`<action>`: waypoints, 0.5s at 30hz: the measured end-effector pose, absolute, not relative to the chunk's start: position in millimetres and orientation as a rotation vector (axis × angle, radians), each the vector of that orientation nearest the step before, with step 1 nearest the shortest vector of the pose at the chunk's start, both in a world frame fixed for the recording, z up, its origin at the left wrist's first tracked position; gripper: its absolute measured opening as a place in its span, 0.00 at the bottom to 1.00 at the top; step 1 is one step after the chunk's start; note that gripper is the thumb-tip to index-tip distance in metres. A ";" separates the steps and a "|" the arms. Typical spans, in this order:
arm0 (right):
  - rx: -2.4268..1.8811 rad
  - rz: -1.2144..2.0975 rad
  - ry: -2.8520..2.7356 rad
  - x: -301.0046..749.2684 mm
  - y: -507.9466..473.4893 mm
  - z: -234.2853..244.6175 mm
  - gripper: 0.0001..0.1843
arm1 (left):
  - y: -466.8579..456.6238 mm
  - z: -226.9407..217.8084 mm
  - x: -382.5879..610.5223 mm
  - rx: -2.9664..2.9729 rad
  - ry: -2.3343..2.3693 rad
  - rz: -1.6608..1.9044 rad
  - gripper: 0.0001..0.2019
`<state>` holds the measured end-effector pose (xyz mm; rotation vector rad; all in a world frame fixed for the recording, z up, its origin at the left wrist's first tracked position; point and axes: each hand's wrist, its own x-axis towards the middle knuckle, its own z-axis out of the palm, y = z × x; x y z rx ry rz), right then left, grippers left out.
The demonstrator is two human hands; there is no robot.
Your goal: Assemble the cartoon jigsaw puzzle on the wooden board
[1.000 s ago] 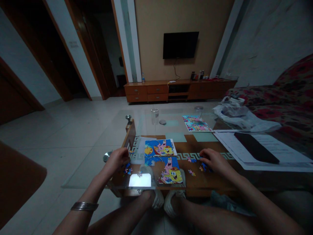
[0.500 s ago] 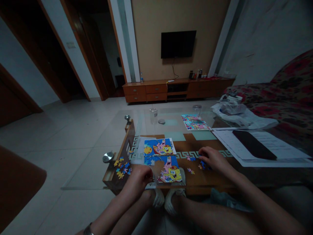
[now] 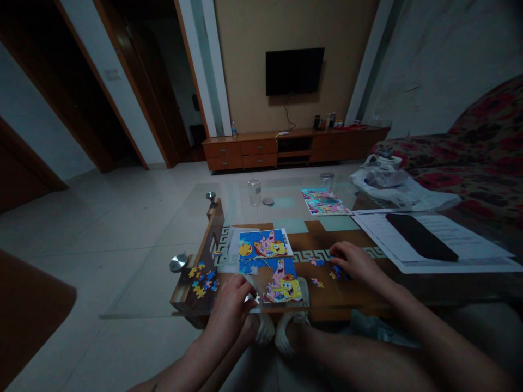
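Observation:
My left hand (image 3: pixel 232 299) is closed in a pinch at the lower left edge of a partly assembled jigsaw puzzle (image 3: pixel 286 277). A small pale puzzle piece shows at its fingertips. The puzzle has a cartoon picture with a yellow and a pink figure on blue; its left part has gaps. Just behind it lies a reference picture card (image 3: pixel 263 243) with the same scene. My right hand (image 3: pixel 354 262) rests over the table to the right, thumb and fingers pinched at a blue puzzle piece, partly hidden. Loose puzzle pieces (image 3: pixel 317 282) lie beside it.
More loose pieces (image 3: pixel 202 280) are heaped on the left of the glass table (image 3: pixel 134 294). Farther back stand a clear jar (image 3: pixel 254 193), a round lid (image 3: pixel 268 201) and more picture cards (image 3: pixel 327 206). Papers (image 3: pixel 412 261), a black phone (image 3: pixel 420 237) and a plastic bag (image 3: pixel 392 185) lie right.
My left hand has turned and opened a little to view, showing the pale piece at its fingertips. The right hand stays almost in place. The whole view has shifted slightly.

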<state>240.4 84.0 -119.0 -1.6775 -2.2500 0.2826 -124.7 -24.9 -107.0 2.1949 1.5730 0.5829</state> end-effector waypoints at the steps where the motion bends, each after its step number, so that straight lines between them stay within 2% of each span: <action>1: -1.676 0.278 -2.249 239.9 83.6 -118.5 0.04 | -24.9 -107.5 -123.8 2.193 1.578 0.584 0.06; 15: -1.657 0.256 -2.255 241.1 83.7 -119.6 0.05 | -27.8 -116.0 -118.2 2.178 1.625 0.700 0.05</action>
